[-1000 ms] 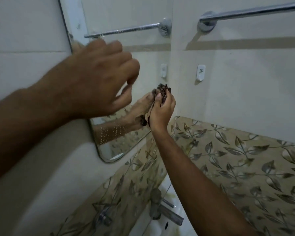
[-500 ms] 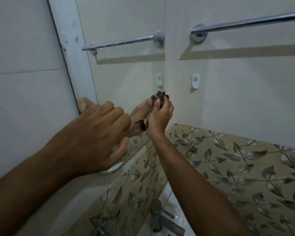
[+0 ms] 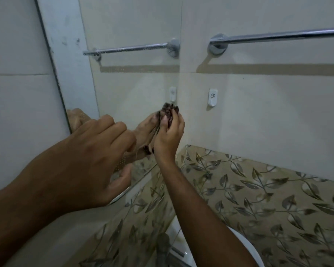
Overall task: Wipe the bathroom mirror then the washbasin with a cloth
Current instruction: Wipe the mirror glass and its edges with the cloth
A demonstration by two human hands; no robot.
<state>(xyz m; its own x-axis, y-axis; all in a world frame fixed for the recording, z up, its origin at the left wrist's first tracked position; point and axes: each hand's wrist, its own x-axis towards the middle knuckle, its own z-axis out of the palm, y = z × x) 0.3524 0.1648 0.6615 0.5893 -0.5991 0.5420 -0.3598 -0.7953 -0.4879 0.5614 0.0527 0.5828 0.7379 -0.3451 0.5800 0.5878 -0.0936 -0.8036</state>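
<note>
The mirror (image 3: 133, 89) hangs on the left wall and reaches the room corner. My right hand (image 3: 169, 137) grips a bunched dark patterned cloth (image 3: 169, 112) and holds it against the mirror's right edge, near the lower corner. Its reflection shows right beside it. My left hand (image 3: 96, 157) hovers in front of the mirror's lower part with loosely bent fingers and holds nothing; I cannot tell whether its fingertips touch the glass. A slice of the white washbasin (image 3: 245, 245) shows at the bottom, under my right forearm.
A chrome towel rail (image 3: 278, 37) runs along the right wall above my hands, with a small white hook (image 3: 212, 97) below it. Leaf-patterned tiles (image 3: 258, 189) cover the lower walls. A blurred chrome tap (image 3: 163, 245) stands at the basin's rear.
My left hand has dropped from the upper part of the mirror to its lower edge. My right hand with the cloth has stayed at the mirror's right edge.
</note>
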